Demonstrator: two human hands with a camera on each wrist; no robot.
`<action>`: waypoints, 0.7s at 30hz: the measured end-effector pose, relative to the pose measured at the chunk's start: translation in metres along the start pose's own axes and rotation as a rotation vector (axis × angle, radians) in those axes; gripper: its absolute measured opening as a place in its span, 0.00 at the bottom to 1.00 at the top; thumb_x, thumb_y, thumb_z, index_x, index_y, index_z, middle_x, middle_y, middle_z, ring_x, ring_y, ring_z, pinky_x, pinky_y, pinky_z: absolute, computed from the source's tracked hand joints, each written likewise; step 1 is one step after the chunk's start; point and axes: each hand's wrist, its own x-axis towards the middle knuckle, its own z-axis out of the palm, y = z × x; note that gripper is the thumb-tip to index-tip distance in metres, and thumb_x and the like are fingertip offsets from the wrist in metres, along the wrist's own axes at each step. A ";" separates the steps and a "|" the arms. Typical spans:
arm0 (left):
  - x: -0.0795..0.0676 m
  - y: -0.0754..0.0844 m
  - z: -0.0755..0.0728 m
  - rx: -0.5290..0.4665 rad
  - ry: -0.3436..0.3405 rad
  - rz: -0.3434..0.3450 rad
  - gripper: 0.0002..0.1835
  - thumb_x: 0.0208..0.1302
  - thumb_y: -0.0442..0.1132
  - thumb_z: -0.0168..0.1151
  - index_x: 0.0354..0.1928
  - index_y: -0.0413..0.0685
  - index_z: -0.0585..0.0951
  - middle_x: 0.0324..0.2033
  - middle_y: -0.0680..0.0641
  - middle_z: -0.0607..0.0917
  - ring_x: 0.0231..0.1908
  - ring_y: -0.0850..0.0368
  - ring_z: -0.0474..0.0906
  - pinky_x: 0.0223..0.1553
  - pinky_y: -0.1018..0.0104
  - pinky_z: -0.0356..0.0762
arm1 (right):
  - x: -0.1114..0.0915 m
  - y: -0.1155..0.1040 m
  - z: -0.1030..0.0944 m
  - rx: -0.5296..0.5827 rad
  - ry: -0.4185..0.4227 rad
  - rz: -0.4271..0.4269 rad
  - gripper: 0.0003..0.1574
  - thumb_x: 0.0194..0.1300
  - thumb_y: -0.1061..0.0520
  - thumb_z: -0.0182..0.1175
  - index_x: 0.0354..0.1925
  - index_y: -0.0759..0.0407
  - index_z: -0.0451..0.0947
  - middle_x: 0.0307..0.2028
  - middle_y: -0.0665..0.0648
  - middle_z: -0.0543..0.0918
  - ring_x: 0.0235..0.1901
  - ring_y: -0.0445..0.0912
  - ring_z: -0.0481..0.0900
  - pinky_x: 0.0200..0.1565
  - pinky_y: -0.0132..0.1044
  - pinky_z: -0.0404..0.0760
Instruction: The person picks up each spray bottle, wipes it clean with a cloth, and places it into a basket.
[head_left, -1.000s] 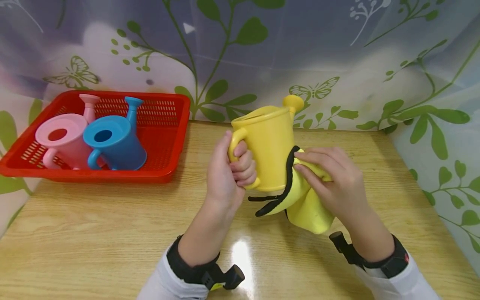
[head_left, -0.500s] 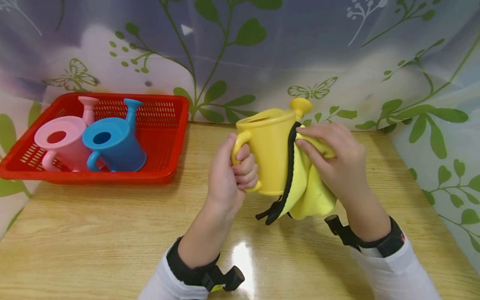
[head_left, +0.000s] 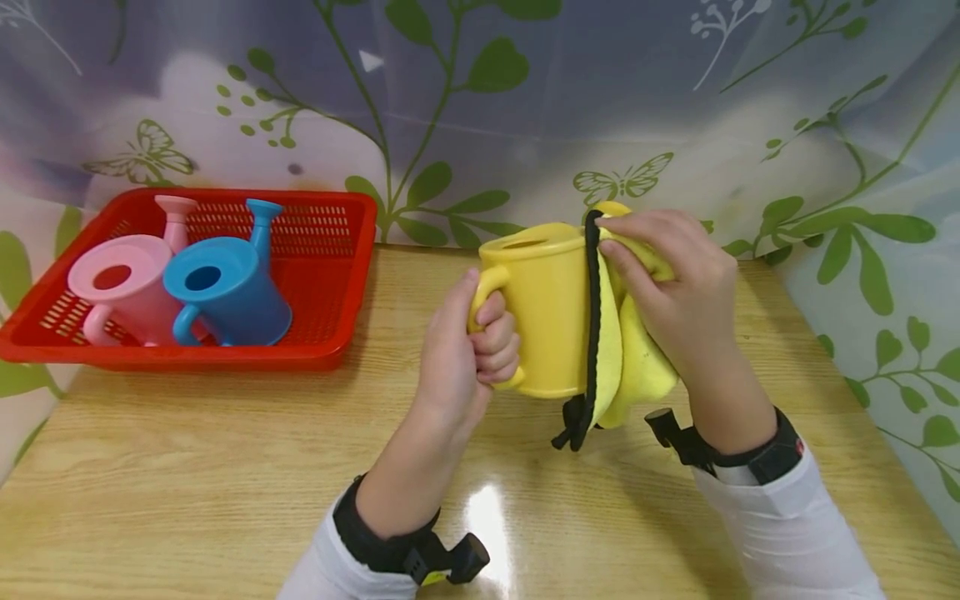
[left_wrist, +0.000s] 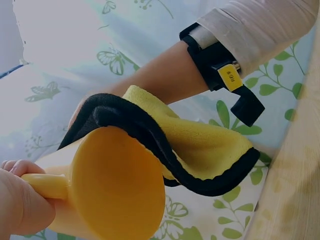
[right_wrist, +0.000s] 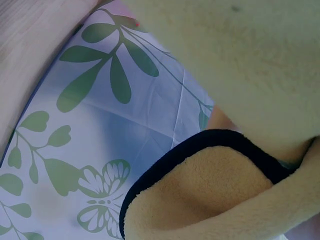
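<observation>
My left hand [head_left: 467, 354] grips the handle of a yellow watering can [head_left: 542, 321], lifted over the table. A yellow cloth [head_left: 643, 362] with black edging is pinched by my right hand [head_left: 684, 279] against the can's right side, near the top. Its lower folds hang down past the can's base. The cloth overlaps most of the spout in the head view. From the left wrist, the can's round base faces the camera and the cloth wraps along its side. Folds of cloth [right_wrist: 200, 195] fill much of the right wrist view, where the right fingers are mostly hidden.
On the left of the wooden table [head_left: 225, 467] stands a red basket [head_left: 330, 350]. Inside it are a pink watering can [head_left: 142, 296] and a blue watering can [head_left: 240, 300]. A leaf-patterned curtain [head_left: 480, 108] borders the table at the back and right.
My right hand has slid the cloth up along the can's side, from its lower half to near the spout. The left hand and the can have shifted slightly right and down.
</observation>
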 end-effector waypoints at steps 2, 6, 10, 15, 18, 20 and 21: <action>0.000 0.000 0.000 -0.009 0.003 0.004 0.23 0.75 0.48 0.33 0.17 0.55 0.55 0.07 0.60 0.55 0.08 0.69 0.49 0.11 0.74 0.43 | -0.001 0.000 0.000 0.003 0.000 0.009 0.10 0.52 0.69 0.69 0.37 0.66 0.85 0.35 0.63 0.87 0.38 0.56 0.82 0.50 0.27 0.74; 0.001 0.001 0.000 -0.017 0.000 0.011 0.23 0.75 0.48 0.33 0.17 0.55 0.55 0.07 0.61 0.56 0.08 0.69 0.49 0.11 0.74 0.43 | -0.005 0.000 0.001 0.008 0.018 0.029 0.09 0.54 0.67 0.68 0.37 0.66 0.85 0.34 0.63 0.87 0.36 0.56 0.81 0.48 0.25 0.73; 0.001 0.002 -0.001 -0.022 0.002 0.007 0.23 0.75 0.48 0.33 0.17 0.55 0.56 0.06 0.61 0.56 0.08 0.69 0.49 0.11 0.74 0.43 | -0.008 0.001 0.001 0.016 0.031 0.030 0.09 0.58 0.60 0.68 0.37 0.66 0.85 0.34 0.64 0.87 0.36 0.56 0.81 0.48 0.24 0.73; 0.002 0.003 -0.001 -0.041 0.018 0.021 0.24 0.75 0.48 0.32 0.16 0.56 0.55 0.06 0.61 0.55 0.08 0.68 0.47 0.12 0.74 0.42 | -0.014 0.000 0.002 0.015 0.018 0.011 0.27 0.65 0.41 0.60 0.36 0.65 0.85 0.32 0.63 0.86 0.35 0.56 0.81 0.49 0.25 0.72; 0.002 0.005 -0.002 -0.052 0.031 0.033 0.24 0.75 0.48 0.31 0.16 0.56 0.56 0.06 0.61 0.54 0.08 0.68 0.46 0.12 0.74 0.41 | -0.018 -0.002 0.002 0.023 -0.003 0.001 0.31 0.66 0.38 0.57 0.36 0.66 0.85 0.32 0.63 0.86 0.34 0.56 0.80 0.49 0.25 0.72; 0.002 0.006 -0.002 -0.059 0.039 0.034 0.24 0.75 0.48 0.31 0.16 0.57 0.56 0.06 0.61 0.55 0.08 0.69 0.48 0.12 0.74 0.41 | -0.021 -0.002 0.003 0.034 -0.013 -0.002 0.30 0.66 0.39 0.57 0.36 0.66 0.84 0.32 0.64 0.86 0.34 0.55 0.80 0.48 0.24 0.72; 0.002 0.007 -0.003 -0.064 0.044 0.037 0.24 0.75 0.48 0.31 0.16 0.57 0.56 0.06 0.61 0.55 0.08 0.70 0.48 0.12 0.74 0.41 | -0.023 -0.003 0.004 0.043 -0.019 -0.003 0.29 0.66 0.40 0.58 0.36 0.66 0.84 0.31 0.64 0.86 0.34 0.55 0.80 0.47 0.25 0.72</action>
